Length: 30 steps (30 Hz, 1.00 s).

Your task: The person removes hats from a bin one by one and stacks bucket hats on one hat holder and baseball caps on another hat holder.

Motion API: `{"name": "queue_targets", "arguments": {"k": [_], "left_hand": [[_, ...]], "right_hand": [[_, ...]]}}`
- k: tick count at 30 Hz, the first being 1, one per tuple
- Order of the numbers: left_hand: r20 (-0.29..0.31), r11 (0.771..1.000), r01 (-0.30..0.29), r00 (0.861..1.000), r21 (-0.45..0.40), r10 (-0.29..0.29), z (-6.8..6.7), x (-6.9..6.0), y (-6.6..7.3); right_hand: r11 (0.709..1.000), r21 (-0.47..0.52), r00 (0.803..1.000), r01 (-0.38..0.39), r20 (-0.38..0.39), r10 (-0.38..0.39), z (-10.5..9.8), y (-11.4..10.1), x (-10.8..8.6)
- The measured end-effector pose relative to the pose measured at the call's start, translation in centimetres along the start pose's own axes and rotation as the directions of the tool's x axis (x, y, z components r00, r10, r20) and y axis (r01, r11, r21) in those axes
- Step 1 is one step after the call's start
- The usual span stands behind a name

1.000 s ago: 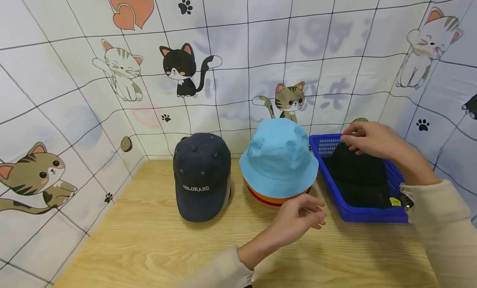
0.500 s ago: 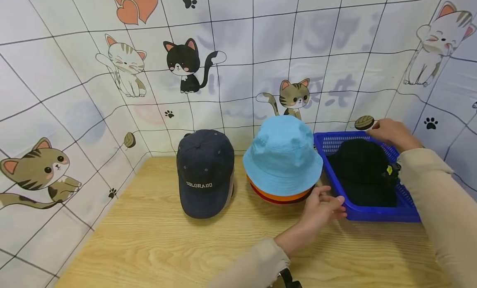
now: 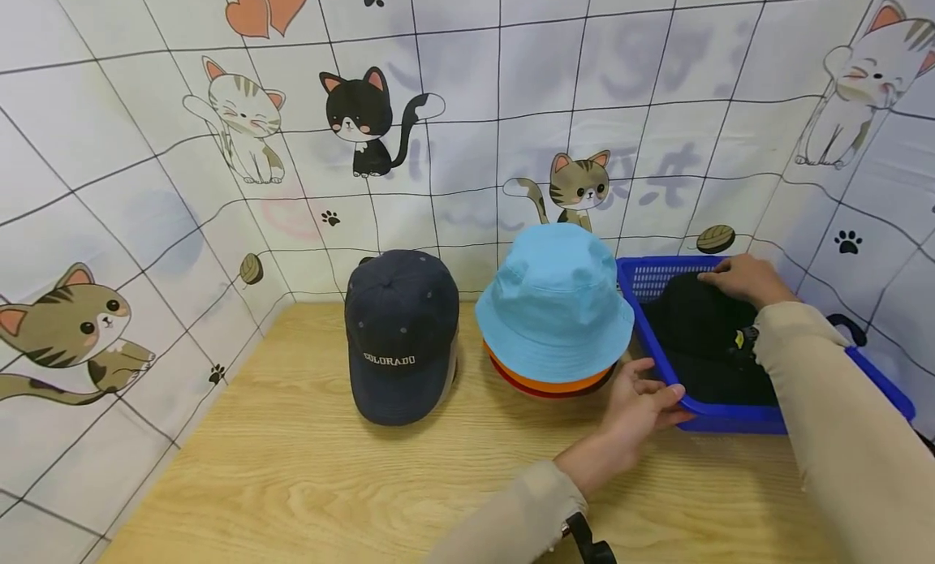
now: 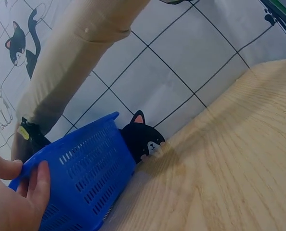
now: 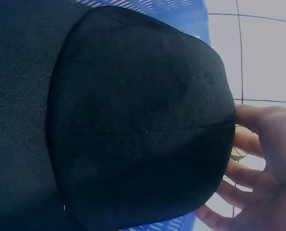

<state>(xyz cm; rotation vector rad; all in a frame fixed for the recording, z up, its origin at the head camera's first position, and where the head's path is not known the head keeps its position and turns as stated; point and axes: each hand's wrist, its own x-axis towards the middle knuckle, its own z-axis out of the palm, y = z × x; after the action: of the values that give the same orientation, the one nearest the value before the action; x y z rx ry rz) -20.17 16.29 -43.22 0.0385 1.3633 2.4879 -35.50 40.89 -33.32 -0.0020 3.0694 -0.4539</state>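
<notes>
My left hand [image 3: 634, 410] pinches the front left corner of a blue plastic basket [image 3: 719, 412], thumb over the rim and fingers against the outer wall, as the left wrist view [image 4: 25, 197] shows. Inside the basket sits a black hat [image 3: 679, 316] with a rounded crown. Over the basket's back part, my right hand [image 3: 748, 278] touches the crown. In the right wrist view, the right hand [image 5: 263, 159] has its fingers spread along the crown's edge, their tips partly hidden behind it; the black cloth fills most of that view. My right sleeve covers the basket's right part.
Left of the basket stands a stack of bucket hats, a light blue one [image 3: 558, 304] on top of orange and red ones. Further left is a dark navy cap [image 3: 402, 337] reading COLORADO. The wooden table [image 3: 329, 483] meets a cat-patterned wall covering [image 3: 453, 166] behind.
My left hand has moved right from beside the hat stack to the basket's corner and taken hold there. My right hand went to the basket's back, then came back left onto the black hat.
</notes>
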Motion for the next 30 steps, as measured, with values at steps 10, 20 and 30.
{"name": "queue_targets", "arguments": {"k": [10,20,30], "left_hand": [[-0.016,1.000,0.003,1.000,-0.007,-0.003,-0.3,0.4,0.4],[-0.027,0.999,0.026,0.999,0.026,-0.026,-0.7,0.1,0.8],[0.003,0.999,0.031,1.000,0.013,-0.031,-0.8,0.2,0.8]], "right_hand": [[0.998,-0.041,0.998,0.041,-0.041,-0.043,-0.5,0.2,-0.2],[0.999,-0.046,0.985,0.026,-0.171,-0.034,-2.8,0.1,-1.7],[0.999,-0.029,0.977,-0.043,-0.212,0.036,-6.0,-0.7,-3.3]]}}
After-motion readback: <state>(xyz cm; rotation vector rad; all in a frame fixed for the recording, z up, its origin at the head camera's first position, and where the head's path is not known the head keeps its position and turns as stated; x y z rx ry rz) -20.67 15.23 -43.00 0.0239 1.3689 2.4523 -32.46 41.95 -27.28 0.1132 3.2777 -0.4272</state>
